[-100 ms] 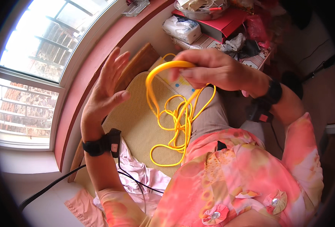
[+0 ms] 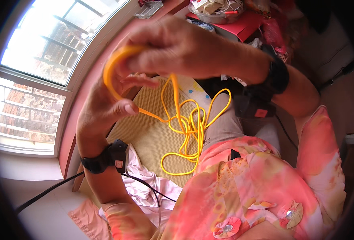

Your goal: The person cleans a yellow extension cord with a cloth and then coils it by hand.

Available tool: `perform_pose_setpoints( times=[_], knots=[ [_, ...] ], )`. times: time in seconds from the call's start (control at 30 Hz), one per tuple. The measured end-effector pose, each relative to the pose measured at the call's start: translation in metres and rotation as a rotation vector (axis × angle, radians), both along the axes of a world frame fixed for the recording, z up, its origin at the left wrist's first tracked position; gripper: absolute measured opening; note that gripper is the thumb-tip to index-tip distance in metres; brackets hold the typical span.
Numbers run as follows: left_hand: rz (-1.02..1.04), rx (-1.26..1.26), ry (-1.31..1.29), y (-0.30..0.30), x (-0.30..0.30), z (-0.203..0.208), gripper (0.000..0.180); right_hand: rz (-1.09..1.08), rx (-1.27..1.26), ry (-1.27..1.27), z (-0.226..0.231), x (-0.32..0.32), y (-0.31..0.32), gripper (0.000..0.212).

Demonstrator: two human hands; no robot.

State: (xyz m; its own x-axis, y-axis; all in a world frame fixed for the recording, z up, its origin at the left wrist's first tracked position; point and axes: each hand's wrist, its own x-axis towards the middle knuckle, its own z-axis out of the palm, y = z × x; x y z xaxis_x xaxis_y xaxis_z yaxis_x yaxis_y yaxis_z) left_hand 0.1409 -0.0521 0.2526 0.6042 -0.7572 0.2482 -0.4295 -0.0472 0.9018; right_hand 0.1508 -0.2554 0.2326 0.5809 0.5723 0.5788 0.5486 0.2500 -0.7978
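Note:
A long yellow cord (image 2: 199, 138) lies in loose tangled loops over the woven mat and against my trouser leg. My right hand (image 2: 173, 50) is raised at the upper middle, its fingers closed on a bend of this cord. From there a yellow loop curves left and passes in front of my left hand (image 2: 105, 100). The left hand is open, thumb and fingers apart, with the loop crossing close to its palm; whether it touches the skin I cannot tell. Part of the left fingers is hidden behind the right hand and the loop.
I sit by a woven mat (image 2: 145, 132) with a pale pink cloth (image 2: 141, 180) on it. Black straps with small boxes (image 2: 117, 156) and cables are on both wrists. A barred window (image 2: 33, 112) is at left; a red box (image 2: 241, 30) under a bowl (image 2: 215, 16) stands behind.
My right hand has swung left and nearer, carrying the cord's bend over to the left hand. The left hand has dropped slightly. The tangled loops on the mat have shifted a little.

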Motion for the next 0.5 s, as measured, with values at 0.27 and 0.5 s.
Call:
perform_pose_setpoints(
  times=[0.27, 0.5],
  knots=[
    [0.313, -0.288, -0.019, 0.044, -0.006, 0.083, 0.041, -0.375, -0.149, -0.278, -0.014, 0.017, 0.048, 0.015],
    [0.633, -0.415, 0.006, 0.13, 0.011, 0.087, 0.028, -0.135, -0.585, 0.092, -0.219, -0.003, 0.093, 0.016]
  ],
)
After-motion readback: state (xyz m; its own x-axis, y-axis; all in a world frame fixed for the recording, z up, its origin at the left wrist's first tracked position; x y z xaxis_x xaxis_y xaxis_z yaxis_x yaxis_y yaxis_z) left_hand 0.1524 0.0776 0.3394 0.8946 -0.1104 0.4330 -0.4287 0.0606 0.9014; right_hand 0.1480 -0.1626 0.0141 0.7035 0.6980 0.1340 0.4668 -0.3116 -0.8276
